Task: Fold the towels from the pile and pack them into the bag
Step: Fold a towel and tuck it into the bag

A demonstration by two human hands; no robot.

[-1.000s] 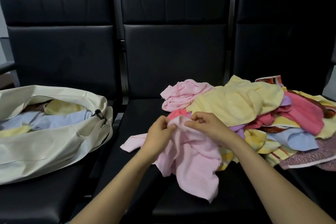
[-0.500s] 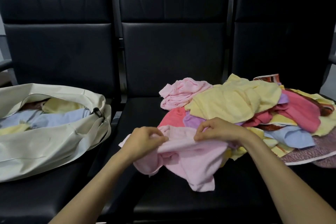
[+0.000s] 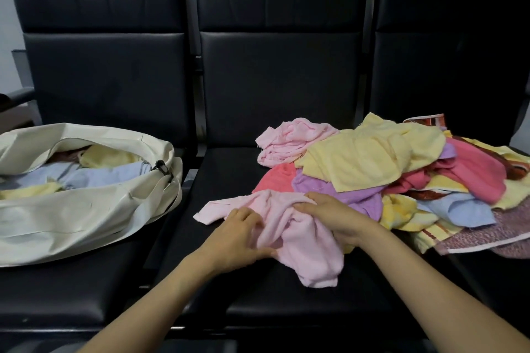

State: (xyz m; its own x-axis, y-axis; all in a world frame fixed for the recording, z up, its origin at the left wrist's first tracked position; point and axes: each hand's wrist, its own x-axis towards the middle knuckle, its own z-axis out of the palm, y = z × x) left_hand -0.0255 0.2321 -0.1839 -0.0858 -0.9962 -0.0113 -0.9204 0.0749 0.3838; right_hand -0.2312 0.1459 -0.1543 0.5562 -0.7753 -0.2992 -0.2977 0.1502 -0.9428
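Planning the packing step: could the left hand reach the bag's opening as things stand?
Probably yes. The bag lies open on the next seat, leftward of the left hand, with nothing between; that hand is busy gripping the pink towel, though.

A pale pink towel (image 3: 298,238) lies crumpled, unfolded, on the middle seat (image 3: 229,178), touching the front of the heaped pile (image 3: 401,169) of yellow, purple, pink and blue towels. The cream bag (image 3: 71,218) lies open on the left seat (image 3: 86,284), holding packed towels (image 3: 94,178) in blue and yellow.

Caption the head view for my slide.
Left hand and right hand grip a pale pink towel on the middle seat, between the cream bag and the towel pile.
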